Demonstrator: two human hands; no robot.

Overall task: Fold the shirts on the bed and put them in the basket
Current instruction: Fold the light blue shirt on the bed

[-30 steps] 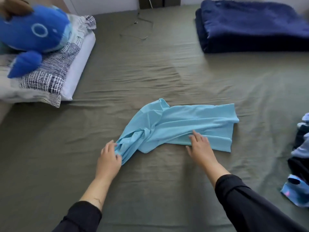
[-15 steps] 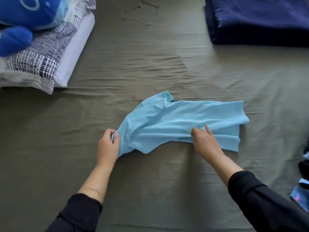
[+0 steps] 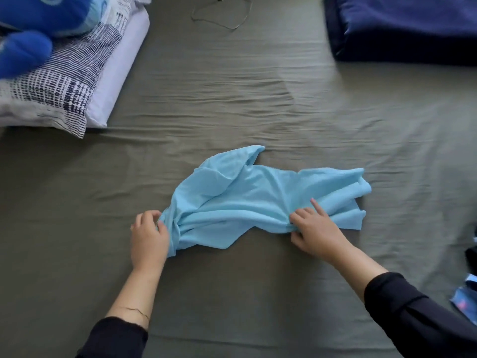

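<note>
Head view: the light blue T-shirt (image 3: pixel 258 200) lies bunched mid-bed, mid-fold. The left hand (image 3: pixel 148 237) pinches its left end; the right hand (image 3: pixel 315 229) grips its near edge, forefinger out. Next probably a lift-and-fold, keeping layers aligned. No basket shows; clothes (image 3: pixel 467 293) at right are cropped.

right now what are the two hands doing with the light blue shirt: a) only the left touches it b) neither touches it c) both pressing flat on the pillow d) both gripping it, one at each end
d: the left hand pinches the light blue shirt at its left end, and the right hand gathers fabric near the right end.
</note>
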